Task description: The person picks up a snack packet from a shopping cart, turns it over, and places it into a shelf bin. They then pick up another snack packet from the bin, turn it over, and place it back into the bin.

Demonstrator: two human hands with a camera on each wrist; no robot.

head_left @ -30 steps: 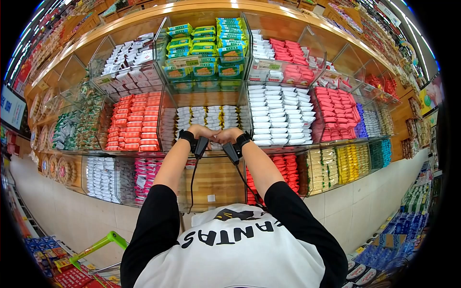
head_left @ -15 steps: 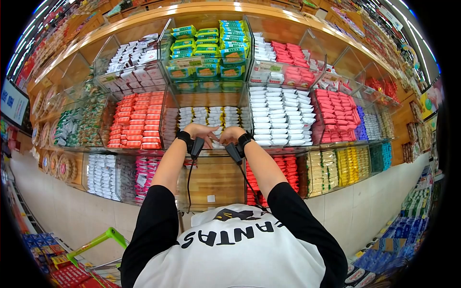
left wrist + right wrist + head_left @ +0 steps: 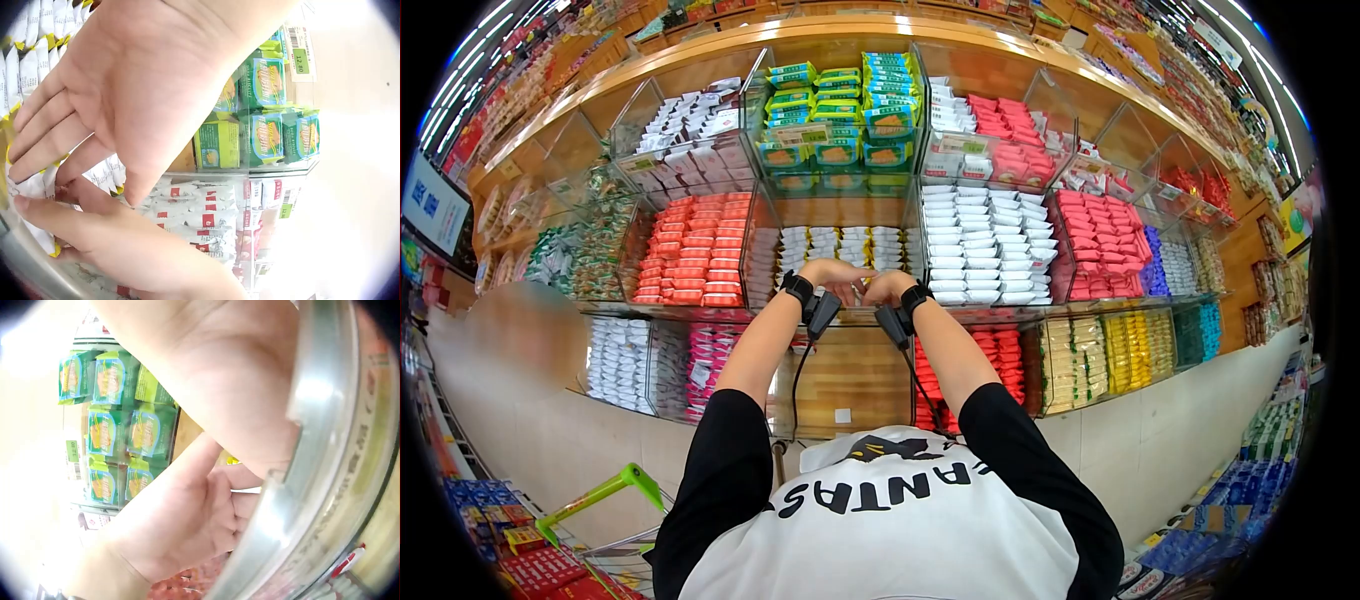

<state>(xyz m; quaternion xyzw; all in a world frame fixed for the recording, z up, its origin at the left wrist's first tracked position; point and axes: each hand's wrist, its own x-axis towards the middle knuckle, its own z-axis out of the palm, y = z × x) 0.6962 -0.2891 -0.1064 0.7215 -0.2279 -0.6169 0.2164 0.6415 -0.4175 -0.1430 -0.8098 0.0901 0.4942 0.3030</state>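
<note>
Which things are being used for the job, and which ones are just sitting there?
Seem to be in the job:
- left hand, touching the packet
- right hand, holding it
- white packet with yellow ends

Just sitting there, it seems:
- green biscuit packs
- orange-red packets
- pink packets

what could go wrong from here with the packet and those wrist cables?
1. The right hand pinches the white packet by its middle; a tight squeeze might crush what is inside.
2. The clear bin edge crosses close in front of the hands, so a wrist or the packet may knock it on the way out.
3. The black cable hangs in a loose curve by the lower bins and might snag.
</note>
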